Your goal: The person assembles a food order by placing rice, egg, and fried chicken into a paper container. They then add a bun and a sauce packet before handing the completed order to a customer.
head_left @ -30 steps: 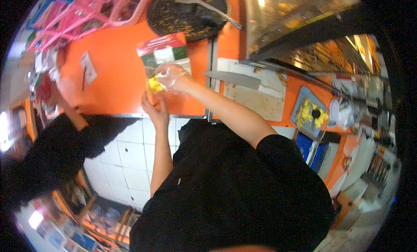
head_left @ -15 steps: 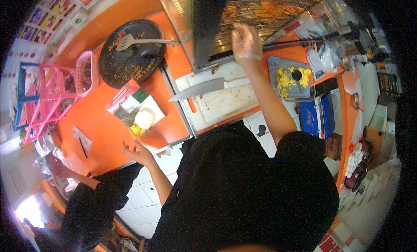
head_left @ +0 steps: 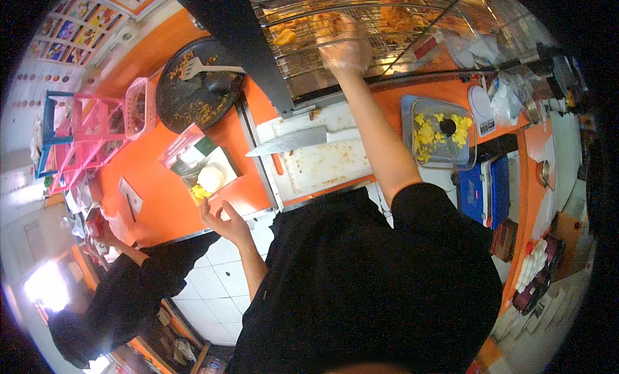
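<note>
My right hand (head_left: 346, 49), in a clear plastic glove, reaches between the wire racks (head_left: 296, 59) of a lit food warmer. Its fingers are at a piece of fried chicken (head_left: 327, 24); blur hides whether they grip it. My left hand (head_left: 229, 224) is bare and empty, fingers apart, near the counter's front edge. Just beyond it stands an open paper box (head_left: 227, 164) with a white mound of rice (head_left: 211, 178) and yellow scrambled egg (head_left: 199, 192). A large knife (head_left: 290, 142) lies across the stained white cutting board (head_left: 325, 164) below my right forearm.
A black pan (head_left: 193, 109) with brown crumbs and a spatula (head_left: 193, 67) sits at the back left. Right of my forearm is a tub (head_left: 410, 113) of yellow egg. Pink baskets (head_left: 97, 129) line the left side. Another person (head_left: 135, 290) in black works at the lower left.
My right hand has gone from the warmer's front edge in among the racks. My left hand has shifted slightly right, and the view has moved a little.
</note>
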{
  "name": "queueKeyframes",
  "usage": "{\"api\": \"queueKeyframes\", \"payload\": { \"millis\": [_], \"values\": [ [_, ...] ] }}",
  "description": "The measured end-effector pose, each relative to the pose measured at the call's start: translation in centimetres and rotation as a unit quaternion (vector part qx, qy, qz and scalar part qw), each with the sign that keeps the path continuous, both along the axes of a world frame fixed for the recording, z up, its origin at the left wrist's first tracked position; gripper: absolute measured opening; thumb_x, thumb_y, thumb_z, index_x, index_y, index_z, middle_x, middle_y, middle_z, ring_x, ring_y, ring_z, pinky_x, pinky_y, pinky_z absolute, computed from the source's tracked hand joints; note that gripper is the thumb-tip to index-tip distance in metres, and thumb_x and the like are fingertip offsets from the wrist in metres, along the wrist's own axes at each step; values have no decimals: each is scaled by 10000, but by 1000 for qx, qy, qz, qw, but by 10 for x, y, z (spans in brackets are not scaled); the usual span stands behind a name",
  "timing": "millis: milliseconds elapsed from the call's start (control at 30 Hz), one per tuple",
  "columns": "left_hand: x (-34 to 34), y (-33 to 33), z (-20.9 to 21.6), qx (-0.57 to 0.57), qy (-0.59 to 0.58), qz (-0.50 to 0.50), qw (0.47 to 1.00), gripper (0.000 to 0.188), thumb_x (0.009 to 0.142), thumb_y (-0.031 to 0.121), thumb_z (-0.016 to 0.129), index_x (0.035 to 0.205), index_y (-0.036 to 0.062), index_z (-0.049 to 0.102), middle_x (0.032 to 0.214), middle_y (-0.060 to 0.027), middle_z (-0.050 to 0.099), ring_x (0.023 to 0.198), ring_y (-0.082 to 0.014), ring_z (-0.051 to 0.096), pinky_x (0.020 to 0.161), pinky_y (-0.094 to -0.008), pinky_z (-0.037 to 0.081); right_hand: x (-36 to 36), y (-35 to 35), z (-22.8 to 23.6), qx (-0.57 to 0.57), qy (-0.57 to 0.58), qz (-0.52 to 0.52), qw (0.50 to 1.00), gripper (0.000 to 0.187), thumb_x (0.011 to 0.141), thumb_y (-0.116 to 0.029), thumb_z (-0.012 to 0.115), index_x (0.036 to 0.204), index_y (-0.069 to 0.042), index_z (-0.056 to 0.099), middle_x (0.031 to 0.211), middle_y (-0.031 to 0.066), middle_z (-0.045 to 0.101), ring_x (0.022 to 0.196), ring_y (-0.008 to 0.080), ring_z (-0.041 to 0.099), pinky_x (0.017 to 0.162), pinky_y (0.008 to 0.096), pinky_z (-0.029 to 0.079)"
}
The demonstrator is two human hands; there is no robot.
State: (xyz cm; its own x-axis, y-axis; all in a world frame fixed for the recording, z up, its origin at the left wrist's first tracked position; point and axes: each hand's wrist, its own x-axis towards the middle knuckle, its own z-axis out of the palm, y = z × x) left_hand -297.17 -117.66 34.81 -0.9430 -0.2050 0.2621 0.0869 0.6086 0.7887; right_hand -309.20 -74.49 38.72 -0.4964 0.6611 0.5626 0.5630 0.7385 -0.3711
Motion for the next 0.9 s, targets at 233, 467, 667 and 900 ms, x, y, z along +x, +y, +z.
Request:
{"api": "queueKeyframes", "payload": {
  "millis": [233,467,667,900],
  "values": [
    [0,-26,-14,-17,0,20,1000,484,931,135,652,1371,8,497,1340,-168,504,1200,-289,500,893,-397,504,104,-74,-15,-82,183,141,969,699,676,-171,879,1279,-56,546,1153,187,628,1020,350,623,846,465,530],
    [-43,-95,-28,-30,-5,22,999,443,936,100,639,1352,21,507,1367,-141,505,1234,-277,476,921,-390,445,120,-222,-11,-208,78,388,894,671,699,-147,853,1277,-36,530,1202,179,568,1144,328,576,994,428,479],
    [-88,-148,-61,96,-50,22,994,428,993,157,579,1381,10,476,1366,-146,481,1202,-273,474,968,-385,425,-56,-291,2,-170,33,391,904,642,694,-296,857,1241,-104,582,1123,183,644,1003,385,636,885,494,520],
    [-108,-185,-95,104,-26,-75,991,450,993,228,520,1356,-36,479,1322,-213,507,1243,-355,473,1087,-456,360,-185,-319,-17,4,-344,418,841,488,924,-527,537,1218,-166,681,1316,202,575,1203,436,529,994,586,438]
  ]
}}
